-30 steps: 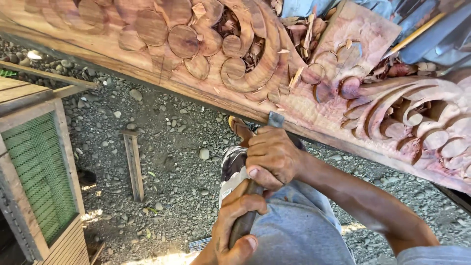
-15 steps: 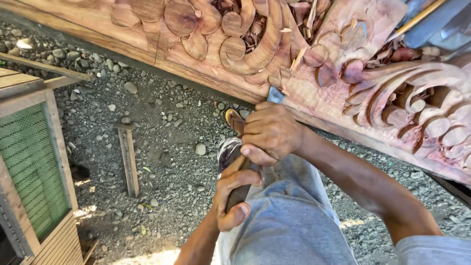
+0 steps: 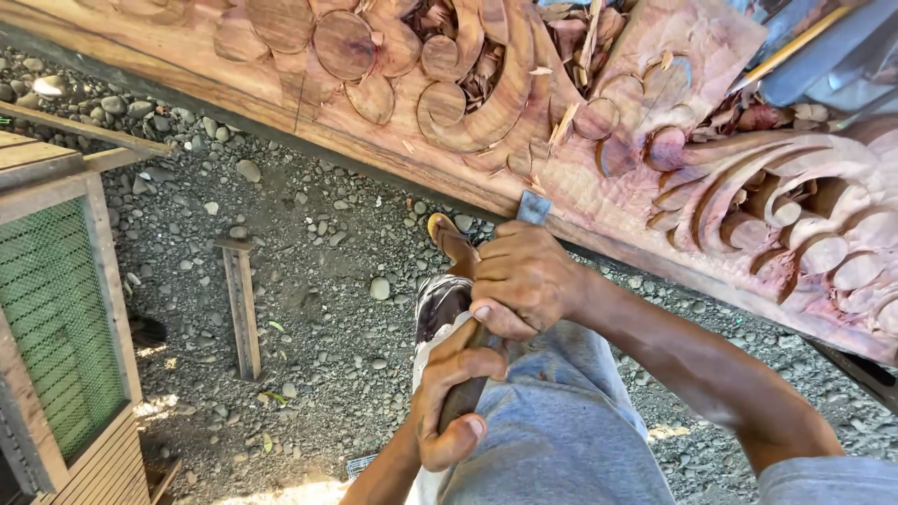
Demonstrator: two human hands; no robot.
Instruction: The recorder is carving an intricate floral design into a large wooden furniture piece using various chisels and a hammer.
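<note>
Long reddish-brown carved wooden panel (image 3: pixel 524 103) fills the top of the frame, running from upper left down to the right edge. Surface is raw and matte, cut in relief with round discs, curling scrolls and leaf lobes; pale wood chips sit in the recesses. Smooth uncarved border along its lower edge.

Below it, grey gravel ground (image 3: pixel 318 281), coarse with mixed pebbles, covers the middle and lower left. Wooden-framed crate with green mesh (image 3: pixel 56 318) at the left edge, slatted boards beneath. Grey heathered fabric shorts (image 3: pixel 552 440) at lower centre, soft knit texture. Short weathered timber offcut (image 3: pixel 241 309) lies flat on the gravel, left of centre. Foot in a yellow-edged sandal (image 3: pixel 451 245) just under the panel edge.

Flat steel chisel with dark wooden handle (image 3: pixel 496 299) sits at centre frame, angled up toward the right; its dull grey squared blade tip touches the panel's lower border. Most of the shaft is hidden by the hands.

Right hand (image 3: pixel 524 281) is at centre, fingers curled tight around the chisel's upper part just below the blade. Left hand (image 3: pixel 454 393) is lower, fingers and thumb wrapped closed around the dark handle end, thumb across the front.
</note>
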